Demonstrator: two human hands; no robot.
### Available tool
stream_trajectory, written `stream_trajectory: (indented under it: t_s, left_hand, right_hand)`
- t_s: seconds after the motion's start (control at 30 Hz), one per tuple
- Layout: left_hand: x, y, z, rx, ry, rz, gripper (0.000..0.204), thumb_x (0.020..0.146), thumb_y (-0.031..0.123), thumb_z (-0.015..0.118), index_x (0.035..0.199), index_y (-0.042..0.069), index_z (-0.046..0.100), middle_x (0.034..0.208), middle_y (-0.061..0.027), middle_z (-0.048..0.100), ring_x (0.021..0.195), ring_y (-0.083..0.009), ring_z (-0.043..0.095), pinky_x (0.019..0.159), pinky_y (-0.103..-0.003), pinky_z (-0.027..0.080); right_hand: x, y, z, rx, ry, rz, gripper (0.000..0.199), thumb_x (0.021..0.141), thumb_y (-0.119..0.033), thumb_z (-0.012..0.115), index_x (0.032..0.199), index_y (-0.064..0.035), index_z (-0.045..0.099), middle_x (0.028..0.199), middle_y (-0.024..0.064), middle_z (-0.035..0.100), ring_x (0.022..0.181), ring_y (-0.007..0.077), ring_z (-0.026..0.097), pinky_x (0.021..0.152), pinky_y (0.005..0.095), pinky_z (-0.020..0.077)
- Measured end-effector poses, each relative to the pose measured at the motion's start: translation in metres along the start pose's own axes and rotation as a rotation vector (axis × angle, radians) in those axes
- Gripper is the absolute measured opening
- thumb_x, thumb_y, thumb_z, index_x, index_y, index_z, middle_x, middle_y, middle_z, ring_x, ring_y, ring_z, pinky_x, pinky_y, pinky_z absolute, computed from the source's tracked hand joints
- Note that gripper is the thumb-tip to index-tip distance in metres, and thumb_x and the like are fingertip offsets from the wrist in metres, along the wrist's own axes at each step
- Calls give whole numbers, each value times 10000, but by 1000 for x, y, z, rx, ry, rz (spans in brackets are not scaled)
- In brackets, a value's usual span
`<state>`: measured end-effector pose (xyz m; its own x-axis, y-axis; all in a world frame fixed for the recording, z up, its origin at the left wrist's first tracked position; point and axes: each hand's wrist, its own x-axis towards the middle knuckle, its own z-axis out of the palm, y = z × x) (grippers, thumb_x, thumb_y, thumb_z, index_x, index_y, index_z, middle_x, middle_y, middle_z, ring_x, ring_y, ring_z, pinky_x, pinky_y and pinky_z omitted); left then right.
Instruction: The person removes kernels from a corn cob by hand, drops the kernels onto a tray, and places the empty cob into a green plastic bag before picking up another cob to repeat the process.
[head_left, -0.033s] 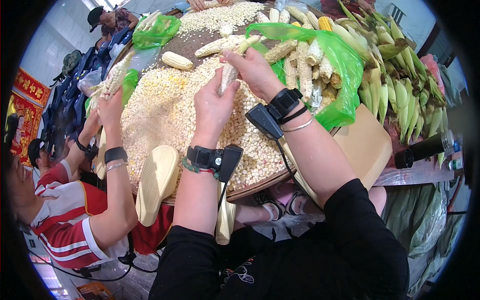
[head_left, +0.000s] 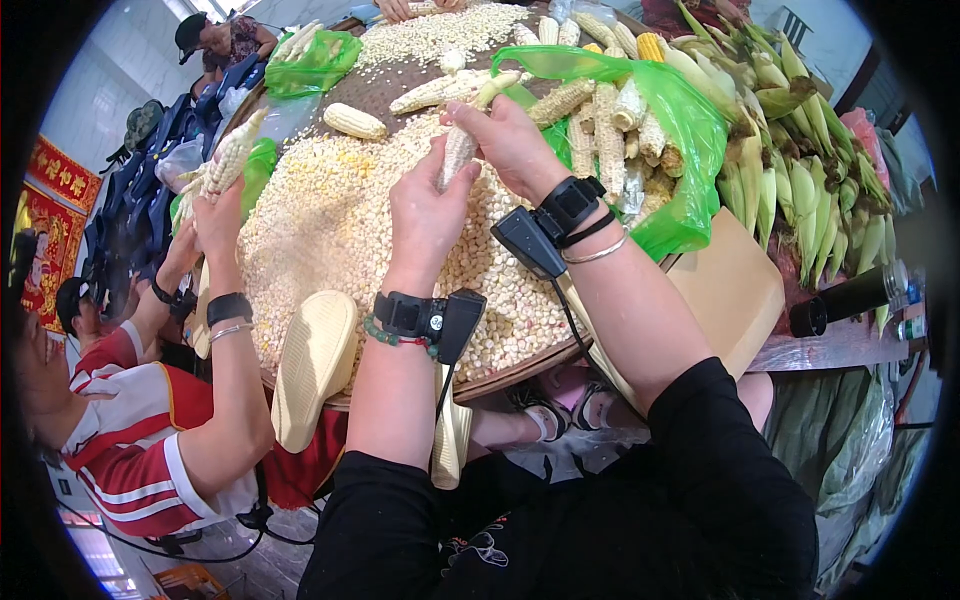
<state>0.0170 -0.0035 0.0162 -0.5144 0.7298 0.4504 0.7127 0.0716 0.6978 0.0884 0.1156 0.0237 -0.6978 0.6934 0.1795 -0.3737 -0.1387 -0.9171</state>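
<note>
A pale, whitish corn cob [head_left: 457,157] is held between my two hands over the heap of kernels. My left hand [head_left: 428,215] is closed around its lower end, thumb along the side. Higher up, my right hand [head_left: 512,148] grips the same cob with bent fingers. Its tip points up and to the right. Below both hands spreads a wide pile of loose white and yellowish kernels [head_left: 330,215]. Just beyond my right hand, another pale cob [head_left: 430,94] lies on the table.
An open green plastic bag [head_left: 690,200] of cobs stands right of my hands. Unshelled husked corn [head_left: 810,190] is heaped at far right, near a dark bottle [head_left: 845,300]. On my left, a co-worker's hand [head_left: 218,212] holds a cob. A cream slipper-shaped piece [head_left: 315,370] sits at the near rim.
</note>
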Motion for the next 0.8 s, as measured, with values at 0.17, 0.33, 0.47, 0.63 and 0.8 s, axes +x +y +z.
stream_trajectory:
  t_s: [0.17, 0.33, 0.47, 0.63, 0.8]
  left_hand:
    - [2, -5, 2, -83, -63, -136, 549, 856, 237, 709, 1316, -15, 546, 869, -153, 668, 742, -163, 628, 685, -286, 484]
    - [3, -5, -2, -233, -63, -197, 534, 849, 223, 703, 1292, -37, 557, 1039, -245, 688, 929, -216, 683, 829, -313, 495]
    - [1, -5, -2, -161, 17, -69, 524, 854, 212, 716, 1315, 15, 562, 851, -118, 682, 710, -137, 633, 642, -285, 488]
    - [1, 1, 0, 29, 56, 34, 503, 841, 221, 716, 1289, 32, 589, 930, -207, 712, 792, -212, 700, 709, -337, 518]
    - [1, 0, 2, -133, 30, -52, 514, 833, 224, 719, 1291, 31, 585, 925, -237, 697, 783, -265, 704, 709, -352, 519]
  right_hand:
    - [-1, 1, 1, -30, -19, -31, 278, 948, -223, 632, 1104, -2, 569, 957, 36, 633, 810, 88, 576, 688, 240, 464]
    - [3, 4, -1, -13, -83, -61, 260, 960, -218, 616, 1110, -11, 568, 961, 25, 615, 806, 81, 557, 683, 246, 458]
    - [0, 1, 4, -126, 2, -28, 315, 944, -275, 641, 1113, -19, 567, 969, 18, 610, 800, 72, 550, 699, 251, 460]
    - [2, 2, -2, -121, 70, -20, 345, 920, -298, 667, 1103, -23, 568, 927, 3, 613, 790, 71, 549, 706, 253, 466]
    - [2, 1, -2, -44, 13, -34, 293, 920, -259, 659, 1081, -28, 580, 964, 21, 657, 823, 81, 592, 710, 247, 483]
